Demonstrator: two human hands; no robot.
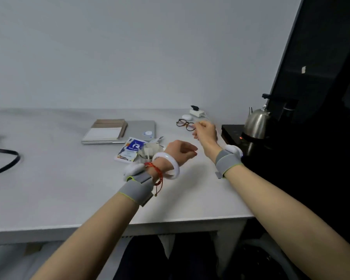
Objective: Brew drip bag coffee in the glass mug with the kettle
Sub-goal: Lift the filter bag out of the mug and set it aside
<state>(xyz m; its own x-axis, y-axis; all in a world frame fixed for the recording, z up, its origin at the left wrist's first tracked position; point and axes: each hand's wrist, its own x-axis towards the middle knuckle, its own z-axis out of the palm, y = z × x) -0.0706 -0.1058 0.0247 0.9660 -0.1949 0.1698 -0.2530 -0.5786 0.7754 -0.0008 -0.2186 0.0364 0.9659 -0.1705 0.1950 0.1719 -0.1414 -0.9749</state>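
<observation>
A glass mug (144, 156) stands mid-table with a white drip bag (151, 148) hung open in its mouth. The torn blue-and-white wrapper (129, 151) lies flat just left of it. My left hand (180, 151) hovers right of the mug with its fingers loosely curled and holds nothing. Farther right and higher is my right hand (205, 131), also loosely curled, with nothing visible in it. It is between the glasses and the kettle. The steel kettle (256, 124) sits on a dark heating base (230, 131) at the table's right end, where a small red light glows.
Brown glasses (184, 124) lie just left of my right hand. Behind the mug, a notebook (106, 131) rests on a closed laptop (141, 127). A white charger with a plug (196, 112) is near the wall. A black cable (6, 160) curves at the far left. The table's front edge (170, 221) is near me.
</observation>
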